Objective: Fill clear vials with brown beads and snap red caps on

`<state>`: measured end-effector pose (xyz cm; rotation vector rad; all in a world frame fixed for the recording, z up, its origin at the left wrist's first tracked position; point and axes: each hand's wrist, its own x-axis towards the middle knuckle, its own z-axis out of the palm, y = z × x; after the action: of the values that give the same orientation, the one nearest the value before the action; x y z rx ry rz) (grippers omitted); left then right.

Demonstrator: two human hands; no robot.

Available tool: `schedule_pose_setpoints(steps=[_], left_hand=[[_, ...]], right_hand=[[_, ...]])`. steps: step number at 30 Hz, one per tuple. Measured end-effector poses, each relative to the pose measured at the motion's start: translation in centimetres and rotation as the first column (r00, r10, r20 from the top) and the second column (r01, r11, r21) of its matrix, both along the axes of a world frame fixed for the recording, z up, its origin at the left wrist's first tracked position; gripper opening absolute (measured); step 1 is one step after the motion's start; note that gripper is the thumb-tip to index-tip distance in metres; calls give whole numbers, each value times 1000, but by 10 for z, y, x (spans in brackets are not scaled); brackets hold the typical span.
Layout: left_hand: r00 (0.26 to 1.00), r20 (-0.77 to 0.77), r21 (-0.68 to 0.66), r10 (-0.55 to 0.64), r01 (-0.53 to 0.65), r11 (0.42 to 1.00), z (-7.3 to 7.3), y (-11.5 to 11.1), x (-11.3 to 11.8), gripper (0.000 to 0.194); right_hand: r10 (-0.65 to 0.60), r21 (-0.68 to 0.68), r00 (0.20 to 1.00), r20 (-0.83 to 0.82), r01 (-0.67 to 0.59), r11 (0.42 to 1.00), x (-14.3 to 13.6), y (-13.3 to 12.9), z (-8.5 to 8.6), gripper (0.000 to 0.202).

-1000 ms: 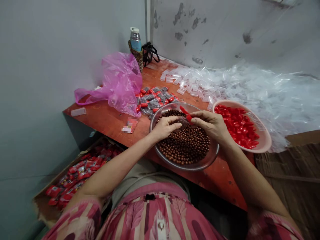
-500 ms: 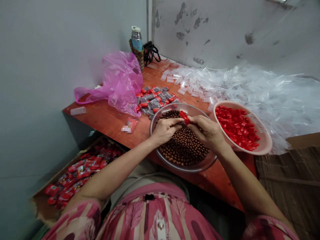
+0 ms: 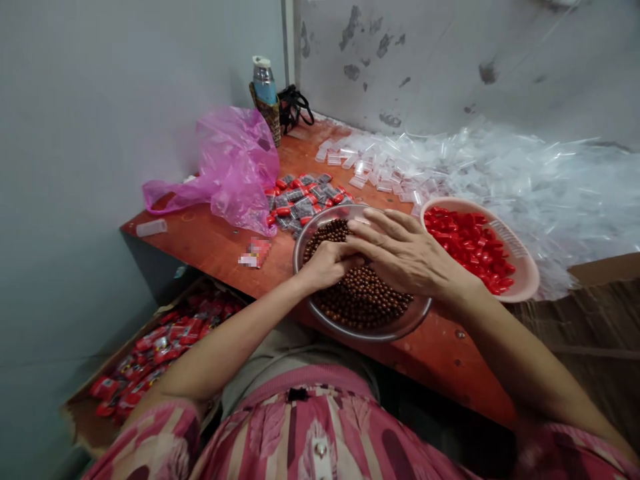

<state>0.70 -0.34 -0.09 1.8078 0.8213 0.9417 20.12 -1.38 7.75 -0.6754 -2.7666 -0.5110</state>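
Brown beads [image 3: 367, 303] fill the steel bowl [image 3: 306, 235]; her left hand [image 3: 327, 265] curls shut among them, grip contents hidden, while the right hand [image 3: 405, 257] lies flat, fingers spread, over it.

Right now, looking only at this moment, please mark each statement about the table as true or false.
1. Both hands are over the metal bowl of brown balls. True.
2. The pink basket holds brown balls. False: it holds red caps.
3. The right hand lies flat with its fingers spread. True.
4. The pink plastic bag lies to the right of the basket. False: it lies at the left side of the table, near the bottle.
5. The left hand rests among the balls, partly under the right hand. True.
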Motion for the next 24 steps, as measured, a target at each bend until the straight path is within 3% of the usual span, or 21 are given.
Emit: schedule_pose_setpoints(steps=[2, 5, 10, 14, 19, 24], left_hand=[[999, 28, -54, 14, -13, 998, -1, 1, -1, 23], [988, 130, -137, 88, -70, 988, -2, 4, -2, 30], [944, 301, -245, 139, -64, 967, -6, 7, 0, 38], [934, 332, -257, 133, -46, 965, -7, 7, 3, 36], [944, 298, -249, 140, -65, 966, -6, 6, 1, 30], [954, 268, -273, 137, -62, 960, -7, 4, 1, 29]], right_hand=[[-3, 71, 998, 68, -1, 997, -2, -1, 6, 42], [-185, 103, 983, 15, 183, 978, 0, -1, 4, 46], [-336, -34, 930, -147, 335, 942, -3, -3, -24, 63], [-423, -40, 875, -234, 427, 904, -16, -4, -47, 77], [-391, -13, 859, -329, 410, 912, -23, 3, -64, 66], [-337, 60, 885, -321, 375, 925, -22, 4, -67, 63]])
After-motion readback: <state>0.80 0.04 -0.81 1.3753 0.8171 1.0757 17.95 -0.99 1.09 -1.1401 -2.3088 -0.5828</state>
